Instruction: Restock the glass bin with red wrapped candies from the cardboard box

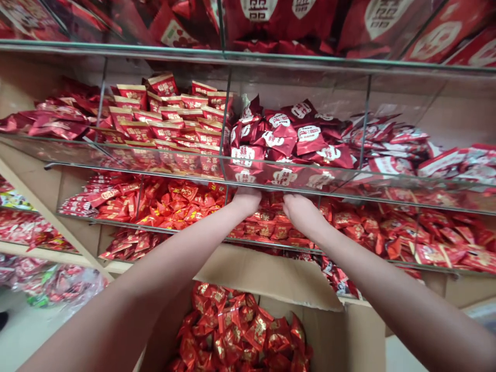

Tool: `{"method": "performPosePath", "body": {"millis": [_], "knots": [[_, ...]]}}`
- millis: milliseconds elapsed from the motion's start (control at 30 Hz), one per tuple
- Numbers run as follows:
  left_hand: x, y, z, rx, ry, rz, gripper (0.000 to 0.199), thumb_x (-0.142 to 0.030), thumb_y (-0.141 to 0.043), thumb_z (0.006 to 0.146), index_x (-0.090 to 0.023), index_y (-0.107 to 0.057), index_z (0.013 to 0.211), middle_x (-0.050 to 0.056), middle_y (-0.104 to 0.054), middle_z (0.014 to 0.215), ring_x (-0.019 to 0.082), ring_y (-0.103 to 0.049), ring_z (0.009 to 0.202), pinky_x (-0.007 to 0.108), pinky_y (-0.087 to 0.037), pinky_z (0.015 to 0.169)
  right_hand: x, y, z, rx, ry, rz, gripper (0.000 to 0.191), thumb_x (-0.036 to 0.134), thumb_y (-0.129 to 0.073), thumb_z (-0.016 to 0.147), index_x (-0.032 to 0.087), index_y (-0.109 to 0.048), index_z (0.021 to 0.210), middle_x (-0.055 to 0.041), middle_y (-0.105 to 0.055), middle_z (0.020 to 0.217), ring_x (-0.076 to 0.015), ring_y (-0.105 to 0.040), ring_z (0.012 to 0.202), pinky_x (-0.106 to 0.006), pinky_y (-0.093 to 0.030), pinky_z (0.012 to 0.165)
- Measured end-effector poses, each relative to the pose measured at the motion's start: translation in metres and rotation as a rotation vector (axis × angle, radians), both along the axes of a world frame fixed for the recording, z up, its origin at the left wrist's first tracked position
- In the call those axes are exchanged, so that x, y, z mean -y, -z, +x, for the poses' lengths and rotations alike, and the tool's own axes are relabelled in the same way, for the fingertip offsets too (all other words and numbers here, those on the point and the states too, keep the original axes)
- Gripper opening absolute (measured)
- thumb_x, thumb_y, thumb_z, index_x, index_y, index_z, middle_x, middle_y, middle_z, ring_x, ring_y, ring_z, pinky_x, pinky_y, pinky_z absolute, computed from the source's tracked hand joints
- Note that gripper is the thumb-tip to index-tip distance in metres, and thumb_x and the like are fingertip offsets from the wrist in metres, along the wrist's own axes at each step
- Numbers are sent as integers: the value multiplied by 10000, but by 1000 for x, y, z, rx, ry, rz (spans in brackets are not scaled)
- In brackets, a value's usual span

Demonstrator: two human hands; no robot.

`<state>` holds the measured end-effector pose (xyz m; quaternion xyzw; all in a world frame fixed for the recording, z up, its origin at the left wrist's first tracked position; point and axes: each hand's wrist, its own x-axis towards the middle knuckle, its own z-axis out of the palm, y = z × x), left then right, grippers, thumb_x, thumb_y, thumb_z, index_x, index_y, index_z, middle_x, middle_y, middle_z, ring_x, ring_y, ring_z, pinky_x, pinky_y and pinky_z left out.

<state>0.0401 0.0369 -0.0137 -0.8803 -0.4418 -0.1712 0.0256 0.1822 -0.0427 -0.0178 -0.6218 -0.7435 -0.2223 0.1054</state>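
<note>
The left hand [248, 200] and right hand [304, 213] reach into the lower shelf [155, 228], with red packets [265, 227] lying between them. I see the hands well apart, the left with its back bent over toward the shelf, the right with its fingers partly curled; each is just beside the packets. Whether either is clenched, released or grasping a packet I cannot tell, since the edge of the middle shelf [186, 178] crosses in front of the left fingertips and the right fingertips are lost against the red wrappers. Beneath the forearms stands a cardboard box [267, 266], its flap raised against the shelf front, holding loose packets [240, 330] in red with gold print; the lower frame edge cuts off the box and its contents. Above the hands, gold-edged packets [170, 119] and maroon packets [306, 133] fill neighbouring compartments, partly veiled by reflections in the glass. The large bags [259, 13] at the top are cropped by the frame, and I find much of the smaller lettering too blurred to read.
</note>
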Motion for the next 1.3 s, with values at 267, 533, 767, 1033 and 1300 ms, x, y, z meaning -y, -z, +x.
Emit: {"method": "performPosePath", "body": {"millis": [267, 533, 767, 1033, 1300], "knots": [[-4, 3, -2, -137, 38, 44, 243, -294, -489, 838, -139, -569, 1009, 82, -579, 1078, 218, -521, 1019, 454, -388, 886, -3, -2, 9, -74, -8, 29, 206, 190, -398, 837, 126, -584, 776, -98, -631, 721, -202, -586, 681, -273, -379, 623], [7, 0, -12, -167, 199, -48, 244, -189, -515, 734, -179, -658, 931, 73, -685, 905, 234, -599, 897, 292, -457, 763, 15, 0, 11, -161, -162, -10, 120, 206, -497, 802, 156, -535, 700, -53, -578, 712, -163, -531, 662, -238, -376, 621], [3, -3, -16, -145, 318, -134, 362, -150, -433, 754, -197, -595, 1074, 9, -659, 1055, 144, -606, 904, 193, -439, 788, -10, 6, -4, -153, -225, -245, 137, 226, -549, 780, 148, -623, 696, -63, -648, 759, -160, -577, 719, -215, -388, 671], [6, -1, -11, -167, 455, -142, 282, -272, -488, 772, -192, -637, 997, 23, -680, 981, 153, -615, 837, 207, -433, 744, -3, -2, 16, -164, -194, -329, 235, 151, -456, 764, 151, -676, 848, -76, -689, 846, -193, -617, 757, -252, -416, 682], [24, -6, -10, -256, 543, -143, 193, -281, -526, 762, -167, -682, 756, 38, -682, 901, 151, -603, 784, 209, -408, 700, 10, 8, 13, -180, -238, -355, 147, 208, -520, 751, 159, -657, 769, -83, -635, 860, -184, -560, 837, -248, -384, 773]]}}
